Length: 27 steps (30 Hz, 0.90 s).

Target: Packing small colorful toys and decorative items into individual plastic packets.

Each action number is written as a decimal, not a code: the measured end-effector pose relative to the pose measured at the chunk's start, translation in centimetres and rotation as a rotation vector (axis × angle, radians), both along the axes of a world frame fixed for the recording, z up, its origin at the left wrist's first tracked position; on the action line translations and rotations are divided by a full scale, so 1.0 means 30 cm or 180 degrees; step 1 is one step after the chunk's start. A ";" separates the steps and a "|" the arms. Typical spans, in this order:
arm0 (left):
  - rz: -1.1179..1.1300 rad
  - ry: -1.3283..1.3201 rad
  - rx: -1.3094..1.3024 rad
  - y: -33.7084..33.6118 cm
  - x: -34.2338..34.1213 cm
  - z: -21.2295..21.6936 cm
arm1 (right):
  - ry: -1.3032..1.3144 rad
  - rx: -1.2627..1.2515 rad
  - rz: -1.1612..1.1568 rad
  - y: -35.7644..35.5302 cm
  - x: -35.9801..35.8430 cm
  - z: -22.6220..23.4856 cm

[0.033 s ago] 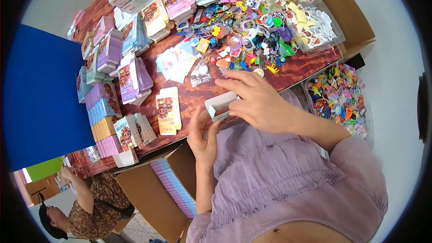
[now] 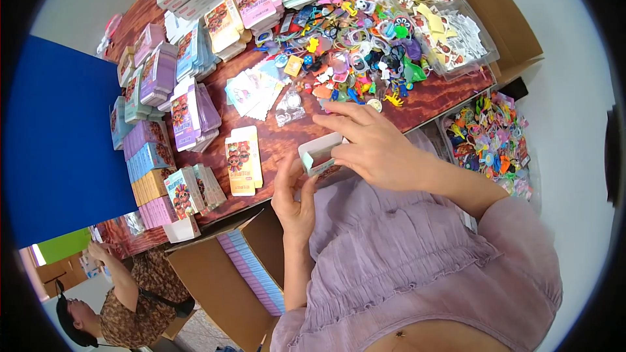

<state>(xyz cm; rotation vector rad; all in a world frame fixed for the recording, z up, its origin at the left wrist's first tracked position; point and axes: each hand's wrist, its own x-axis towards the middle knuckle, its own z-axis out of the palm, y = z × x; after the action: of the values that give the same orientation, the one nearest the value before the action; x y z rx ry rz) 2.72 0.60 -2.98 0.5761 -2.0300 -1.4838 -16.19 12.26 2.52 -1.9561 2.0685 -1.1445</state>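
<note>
Over the table's near edge I hold a small open carton [image 2: 321, 158], white inside with a pale teal flap. My left hand [image 2: 293, 199] is closed on its left end between thumb and fingers. My right hand [image 2: 375, 150] grips the carton's right side, its upper fingers stretched out above it. The carton's far side and base are partly hidden by my fingers. Left of my hands lie flat yellow cartons [image 2: 241, 164] printed with cartoon figures. Just beyond my hands are small clear packets [image 2: 289, 107] and a fan of pale cards [image 2: 254, 91].
Small colourful toys [image 2: 365, 39] are heaped beyond my right hand. A clear tray [image 2: 450, 32] holds yellow and white pieces. Stacks of cartons [image 2: 195, 114] fill the table's left. Below the edge stand a cardboard box [image 2: 208, 274] and a toy-filled bin [image 2: 489, 143]. Another person [image 2: 140, 293] is at lower left.
</note>
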 end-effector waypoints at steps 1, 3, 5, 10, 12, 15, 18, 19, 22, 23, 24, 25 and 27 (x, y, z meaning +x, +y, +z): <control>-0.0004 0.0006 0.0009 -0.001 -0.004 0.003 | 0.0006 0.0009 -0.0004 -0.002 -0.009 -0.023; 0.0033 0.0121 0.0204 -0.001 -0.015 0.017 | -0.0632 0.0069 0.0185 -0.001 -0.022 -0.056; 0.0111 0.0147 0.0290 -0.003 -0.013 0.026 | -0.0928 0.0179 0.0150 0.006 -0.022 -0.056; 0.0212 0.0295 0.0549 0.002 -0.017 0.041 | -0.2443 -0.0022 -0.0040 0.009 0.024 -0.059; 0.0189 0.0194 0.0489 0.000 -0.017 0.041 | -0.3508 -0.0591 -0.0210 0.002 0.049 -0.073; 0.0148 0.0081 0.0269 -0.009 -0.016 0.032 | -0.2452 -0.0601 0.0044 -0.007 0.023 -0.062; 0.0104 -0.0196 0.0141 0.001 -0.033 0.075 | -0.2283 -0.0254 -0.0035 0.001 0.012 -0.108; 0.0105 -0.0198 0.0141 0.002 -0.033 0.071 | -0.2285 -0.0254 -0.0035 0.000 0.012 -0.116; 0.0053 -0.0322 0.0748 0.001 -0.031 0.063 | -0.2117 -0.0253 -0.0049 -0.004 0.010 -0.143; -0.0024 -0.0364 0.0809 -0.002 -0.030 0.064 | -0.2007 -0.0345 -0.0039 -0.006 0.010 -0.158; -0.0100 -0.0405 0.0870 -0.004 -0.031 0.066 | -0.1895 -0.0436 -0.0029 -0.007 0.009 -0.166; -0.0098 -0.0407 0.0872 -0.002 -0.035 0.071 | -0.1898 -0.0434 -0.0027 -0.007 0.023 -0.160; -0.0072 -0.0480 0.1021 0.003 -0.048 0.087 | -0.2836 -0.0322 -0.0549 -0.009 0.062 -0.141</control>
<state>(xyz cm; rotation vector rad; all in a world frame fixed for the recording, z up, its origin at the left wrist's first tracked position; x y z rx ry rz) 1.26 0.69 -0.37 0.8167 -1.9240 -1.8455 -14.32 11.97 -1.71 -0.9672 1.6889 -1.7457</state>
